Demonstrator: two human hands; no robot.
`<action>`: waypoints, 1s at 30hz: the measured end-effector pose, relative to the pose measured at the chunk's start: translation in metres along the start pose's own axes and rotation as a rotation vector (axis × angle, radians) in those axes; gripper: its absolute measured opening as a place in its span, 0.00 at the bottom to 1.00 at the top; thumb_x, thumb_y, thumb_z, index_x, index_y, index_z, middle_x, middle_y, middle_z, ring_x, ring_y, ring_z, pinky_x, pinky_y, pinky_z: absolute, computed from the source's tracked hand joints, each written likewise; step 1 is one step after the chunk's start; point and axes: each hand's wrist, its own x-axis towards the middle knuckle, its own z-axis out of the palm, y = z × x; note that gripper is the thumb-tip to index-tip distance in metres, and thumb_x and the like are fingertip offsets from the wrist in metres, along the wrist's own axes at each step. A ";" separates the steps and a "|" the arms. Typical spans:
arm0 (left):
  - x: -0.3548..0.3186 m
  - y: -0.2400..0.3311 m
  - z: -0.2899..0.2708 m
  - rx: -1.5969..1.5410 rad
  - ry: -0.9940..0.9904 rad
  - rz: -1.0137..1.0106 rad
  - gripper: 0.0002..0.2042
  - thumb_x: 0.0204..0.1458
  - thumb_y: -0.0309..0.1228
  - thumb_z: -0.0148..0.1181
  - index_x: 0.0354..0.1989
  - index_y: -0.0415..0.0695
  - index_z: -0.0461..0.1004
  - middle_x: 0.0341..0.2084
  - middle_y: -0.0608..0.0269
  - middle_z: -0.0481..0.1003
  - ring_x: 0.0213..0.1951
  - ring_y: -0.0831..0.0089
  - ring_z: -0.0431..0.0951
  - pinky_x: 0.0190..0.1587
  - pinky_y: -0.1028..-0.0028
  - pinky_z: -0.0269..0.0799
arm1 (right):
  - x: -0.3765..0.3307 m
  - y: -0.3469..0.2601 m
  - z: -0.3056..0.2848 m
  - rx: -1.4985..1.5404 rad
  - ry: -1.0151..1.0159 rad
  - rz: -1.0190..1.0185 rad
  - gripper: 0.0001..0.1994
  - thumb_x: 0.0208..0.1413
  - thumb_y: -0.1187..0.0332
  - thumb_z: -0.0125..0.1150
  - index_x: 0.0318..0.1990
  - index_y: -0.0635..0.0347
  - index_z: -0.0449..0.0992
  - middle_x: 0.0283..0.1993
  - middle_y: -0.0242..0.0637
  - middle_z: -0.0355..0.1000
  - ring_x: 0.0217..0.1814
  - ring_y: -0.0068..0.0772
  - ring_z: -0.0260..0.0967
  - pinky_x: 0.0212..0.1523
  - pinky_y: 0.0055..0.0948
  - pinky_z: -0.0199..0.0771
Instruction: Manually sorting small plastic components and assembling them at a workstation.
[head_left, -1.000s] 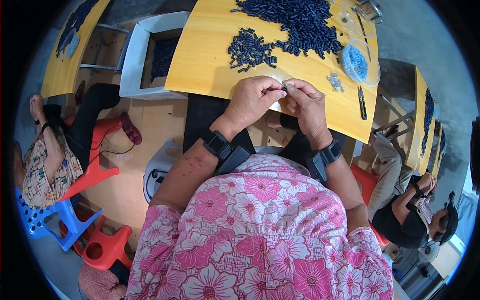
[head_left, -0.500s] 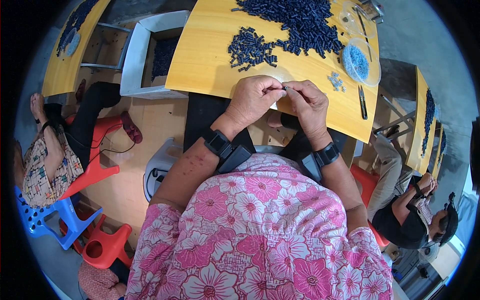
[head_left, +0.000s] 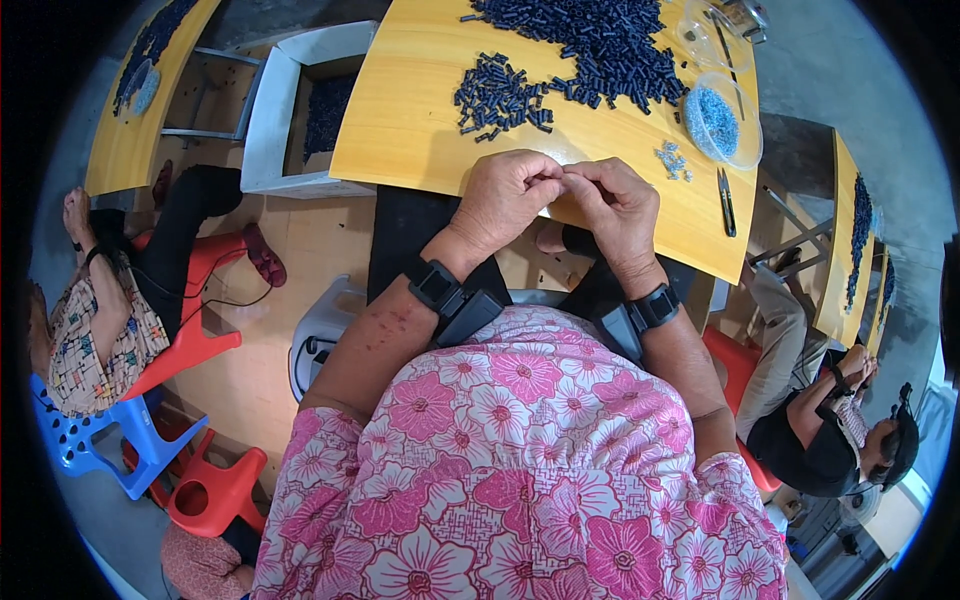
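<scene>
My left hand (head_left: 505, 203) and my right hand (head_left: 622, 212) meet over the table's near edge, thumbs and forefingers pinched together tip to tip. Whatever they hold is hidden by the fingertips. Beyond them lies a small pile of short black tubular parts (head_left: 495, 98), next to a much larger heap (head_left: 610, 50) of the same parts. To the right of my right hand are several loose pale translucent bits (head_left: 672, 160). A round clear tub (head_left: 748, 150) filled with small light-blue pieces (head_left: 711, 122) stands just past them.
Black thread snips (head_left: 726, 205) lie near the right edge of the yellow table (head_left: 400, 120). Behind the tub are another clear container (head_left: 697, 35) and a metal can (head_left: 745, 18). A white open box (head_left: 272, 130) stands left. People sit at tables on both sides.
The small dark piece that showed between my fingertips is now covered by them. My right fingertips have shifted slightly left against the left ones; little else differs.
</scene>
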 end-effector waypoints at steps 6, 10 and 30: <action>0.001 -0.001 0.001 -0.033 0.006 0.021 0.07 0.50 0.27 0.66 0.35 0.37 0.80 0.27 0.62 0.79 0.29 0.80 0.76 0.33 0.79 0.73 | -0.003 0.003 0.001 0.535 0.002 0.601 0.08 0.58 0.67 0.61 0.38 0.60 0.82 0.27 0.28 0.73 0.29 0.18 0.68 0.28 0.25 0.73; 0.000 -0.001 0.002 -0.063 0.019 0.018 0.07 0.50 0.27 0.66 0.35 0.37 0.80 0.27 0.62 0.79 0.28 0.80 0.76 0.33 0.79 0.73 | -0.003 0.013 0.000 0.623 -0.024 0.575 0.10 0.59 0.64 0.60 0.39 0.60 0.82 0.26 0.26 0.70 0.25 0.17 0.64 0.21 0.23 0.69; 0.000 0.000 0.000 -0.081 0.008 0.014 0.07 0.51 0.28 0.66 0.34 0.38 0.80 0.25 0.64 0.79 0.27 0.81 0.75 0.32 0.79 0.72 | 0.000 0.006 -0.002 0.474 -0.063 0.562 0.07 0.58 0.70 0.61 0.41 0.59 0.82 0.27 0.27 0.71 0.28 0.17 0.66 0.28 0.23 0.72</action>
